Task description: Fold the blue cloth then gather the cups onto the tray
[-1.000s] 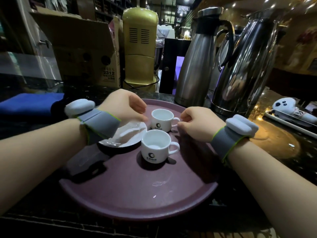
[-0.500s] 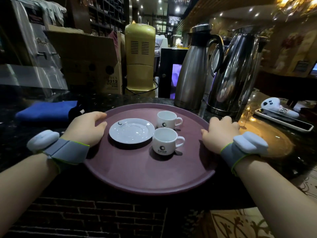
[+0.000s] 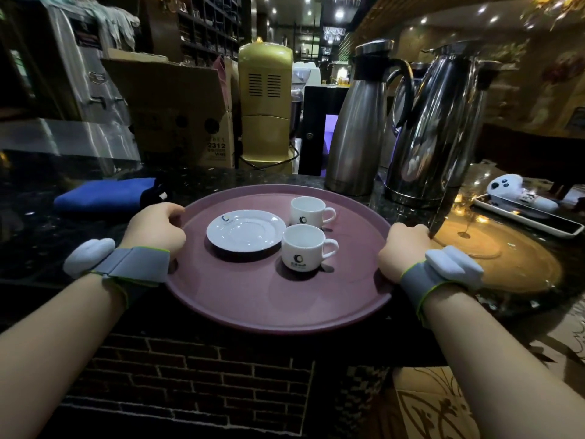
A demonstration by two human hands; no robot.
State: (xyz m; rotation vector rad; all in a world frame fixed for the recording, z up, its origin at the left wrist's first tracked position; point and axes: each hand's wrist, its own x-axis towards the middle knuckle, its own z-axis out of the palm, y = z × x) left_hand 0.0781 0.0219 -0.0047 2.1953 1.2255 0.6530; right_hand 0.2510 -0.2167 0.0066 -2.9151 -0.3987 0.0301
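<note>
A round purple tray (image 3: 278, 299) lies on the dark counter in front of me. On it stand two white cups, one nearer (image 3: 305, 246) and one farther (image 3: 308, 211), beside a white saucer (image 3: 246, 229). My left hand (image 3: 156, 228) grips the tray's left rim, fingers curled over the edge. My right hand (image 3: 403, 250) grips the right rim. The blue cloth (image 3: 104, 194) lies folded on the counter to the left, behind my left hand.
Two steel jugs (image 3: 357, 128) (image 3: 440, 128) stand behind the tray at the right. A gold appliance (image 3: 265, 106) and a cardboard box (image 3: 180, 112) stand at the back. A white toy on a flat tray (image 3: 519, 201) lies far right. The counter's front edge runs below the tray.
Both hands left the cups and saucer, moved outward and closed on the tray's left and right rims. The view has pulled back from the counter.
</note>
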